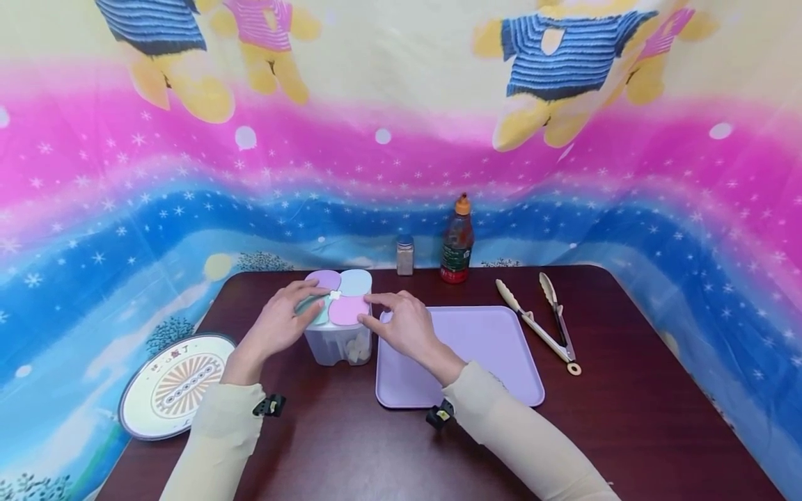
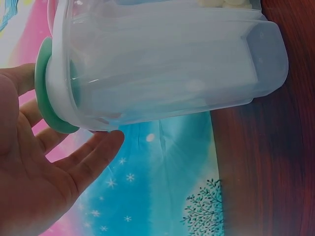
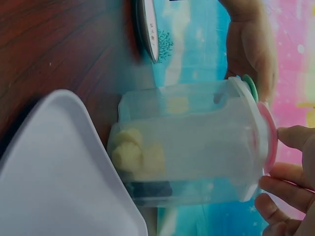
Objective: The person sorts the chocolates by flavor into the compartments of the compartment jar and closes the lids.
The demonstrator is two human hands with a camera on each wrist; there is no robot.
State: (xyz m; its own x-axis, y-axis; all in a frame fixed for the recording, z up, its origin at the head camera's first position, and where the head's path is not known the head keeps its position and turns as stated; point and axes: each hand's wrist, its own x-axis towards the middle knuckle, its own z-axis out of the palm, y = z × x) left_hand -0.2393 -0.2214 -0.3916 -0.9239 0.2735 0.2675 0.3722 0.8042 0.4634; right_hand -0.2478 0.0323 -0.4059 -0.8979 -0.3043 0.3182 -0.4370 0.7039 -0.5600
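A clear storage container (image 1: 335, 344) stands upright on the table, topped by purple (image 1: 324, 279), pale blue (image 1: 355, 282), green (image 2: 44, 78) and pink lids (image 1: 347, 310). Pale chunks (image 3: 129, 153) lie in its bottom. My left hand (image 1: 278, 320) rests over the green lid, index finger stretched across the top; in the left wrist view its lower fingers extend beside the container's wall. The right hand (image 1: 407, 323) pinches the right side of the pink lid, thumb on its face and index finger at its edge. Both lids sit on the container.
Right of the container lies a lavender tray (image 1: 464, 348), with tongs (image 1: 545, 327) spread beyond it. A sauce bottle (image 1: 457, 247) and a small shaker jar (image 1: 405, 256) stand along the back. At the left edge lies a patterned plate (image 1: 140, 400). A printed cloth (image 1: 401, 160) hangs behind the table.
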